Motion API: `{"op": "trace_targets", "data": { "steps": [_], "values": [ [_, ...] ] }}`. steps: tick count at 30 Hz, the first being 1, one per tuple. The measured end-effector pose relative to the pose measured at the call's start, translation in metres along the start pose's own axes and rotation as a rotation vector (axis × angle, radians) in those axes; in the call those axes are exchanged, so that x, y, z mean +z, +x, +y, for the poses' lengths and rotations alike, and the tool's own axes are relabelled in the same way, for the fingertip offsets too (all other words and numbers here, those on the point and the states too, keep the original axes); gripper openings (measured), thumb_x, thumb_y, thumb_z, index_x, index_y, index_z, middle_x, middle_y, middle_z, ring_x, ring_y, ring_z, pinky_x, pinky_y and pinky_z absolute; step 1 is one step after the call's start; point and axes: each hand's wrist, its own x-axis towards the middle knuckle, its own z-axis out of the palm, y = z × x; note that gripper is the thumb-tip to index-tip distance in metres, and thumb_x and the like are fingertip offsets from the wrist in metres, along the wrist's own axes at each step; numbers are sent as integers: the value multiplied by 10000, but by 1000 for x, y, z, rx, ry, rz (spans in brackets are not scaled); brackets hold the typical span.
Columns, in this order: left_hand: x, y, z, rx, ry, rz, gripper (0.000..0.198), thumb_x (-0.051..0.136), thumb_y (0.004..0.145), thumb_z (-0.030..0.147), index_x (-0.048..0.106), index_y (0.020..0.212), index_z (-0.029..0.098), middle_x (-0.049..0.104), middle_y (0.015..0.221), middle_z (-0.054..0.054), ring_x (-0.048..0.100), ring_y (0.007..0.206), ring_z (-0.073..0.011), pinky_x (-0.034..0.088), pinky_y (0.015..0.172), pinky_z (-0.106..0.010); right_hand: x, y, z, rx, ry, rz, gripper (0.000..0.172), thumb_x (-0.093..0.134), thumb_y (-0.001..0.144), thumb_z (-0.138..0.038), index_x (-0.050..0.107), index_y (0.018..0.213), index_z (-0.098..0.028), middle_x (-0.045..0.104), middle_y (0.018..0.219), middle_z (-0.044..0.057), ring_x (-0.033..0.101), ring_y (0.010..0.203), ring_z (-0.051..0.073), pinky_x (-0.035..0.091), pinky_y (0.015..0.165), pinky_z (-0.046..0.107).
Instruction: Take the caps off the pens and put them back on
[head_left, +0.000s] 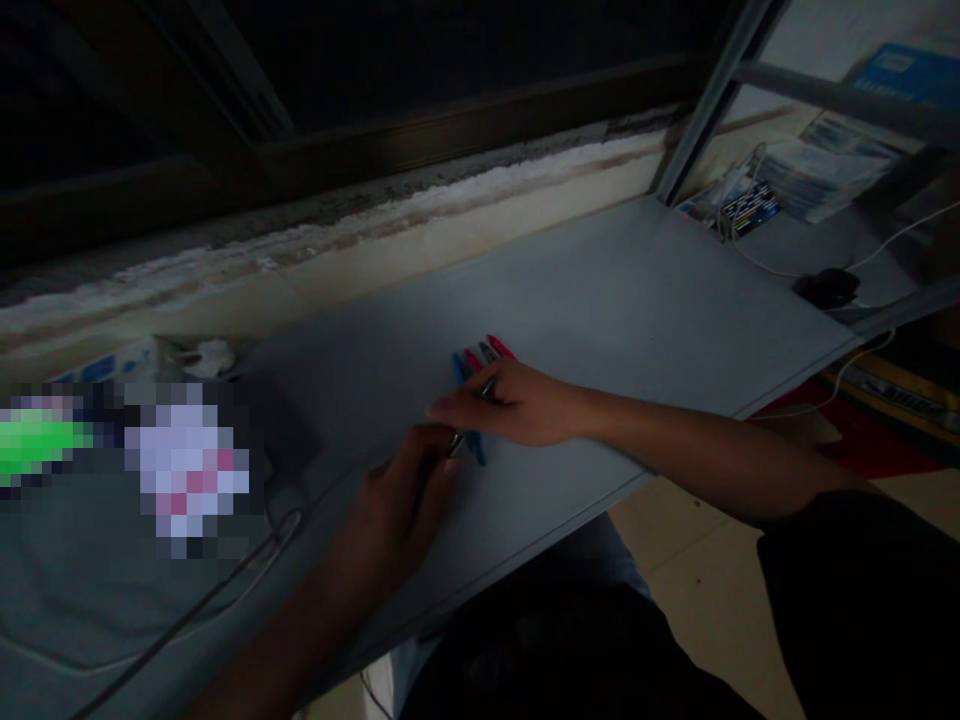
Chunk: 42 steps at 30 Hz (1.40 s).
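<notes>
Several felt-tip markers (474, 362) with blue, red and pink ends lie fanned out on a grey desk top (600, 280). My right hand (510, 405) reaches across from the right and lies over them, hiding their middles. A slim silver pen (469, 418) runs under that hand, its metal parts showing at both ends. My left hand (397, 500) comes up from below, its curled fingers closed on the pen's lower end. The two hands almost touch.
A white cable (225, 590) crosses the desk's left side near pixelated, unreadable objects (180, 460). Far right are a black computer mouse (826, 288), printed papers (825, 160) and a metal frame (712, 100). A window sill (375, 230) runs along the back edge.
</notes>
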Motion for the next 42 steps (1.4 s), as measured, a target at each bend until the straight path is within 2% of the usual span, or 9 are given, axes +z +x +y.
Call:
{"op": "trace_targets", "data": {
  "steps": [4,10,14,18,22,26,31,35,42],
  "values": [
    [-3,1,0,-69,2,3,252,435,1052,412,571,930,239,651,721,26,647,585,-158,502,577,-252,-5,-1,1,70,25,77,611,508,1002,-655,345,605,-220,300,528,-72,304,509,77,287,517,251],
    [-14,1,-4,-206,-260,-212,563,268,1084,561,462,667,237,448,591,32,476,527,-136,454,527,-243,-19,0,4,-154,92,-173,405,592,1007,-481,475,746,-195,383,677,-59,386,646,82,334,597,237],
    [-17,2,-16,-223,-199,-126,525,298,1083,548,505,722,228,448,625,39,453,555,-130,415,535,-237,-29,4,10,-148,57,-44,312,781,877,-361,545,944,-169,541,797,-35,471,680,82,374,627,228],
    [-16,3,-22,-181,-94,-69,460,338,1087,481,498,737,229,459,614,51,433,531,-121,372,521,-240,-37,3,11,-43,-20,10,292,662,969,-396,547,829,-167,524,690,-47,454,600,74,362,597,222],
    [-18,7,-21,-177,-22,-48,445,311,1088,444,490,739,234,445,597,60,429,511,-120,356,516,-246,-42,1,7,-100,-56,77,389,819,821,-316,583,1086,-155,654,1008,25,562,717,80,422,655,221],
    [-20,9,-19,-169,-10,-63,434,324,1076,457,488,741,236,450,597,60,434,513,-124,363,518,-248,-44,1,9,-33,-109,71,251,683,949,-382,615,939,-141,630,806,3,541,671,96,416,631,236],
    [-18,11,-20,-169,-33,-48,431,326,1078,444,501,745,233,459,603,58,441,521,-123,357,517,-241,-45,2,14,-99,-28,111,345,782,857,-310,587,1100,-161,691,997,37,595,741,99,457,657,228],
    [-16,11,-22,-173,-40,-49,431,330,1079,444,516,753,232,471,607,52,454,529,-129,365,525,-242,-47,3,11,0,-11,67,234,718,917,-354,627,925,-139,608,711,-25,534,627,98,416,592,227],
    [-14,7,-25,-182,-109,-130,442,359,1086,494,582,822,219,512,630,44,487,545,-129,399,545,-242,-52,1,6,-137,104,146,236,773,862,-239,639,1026,-136,643,830,-14,562,705,91,442,639,215]
  ]
}}
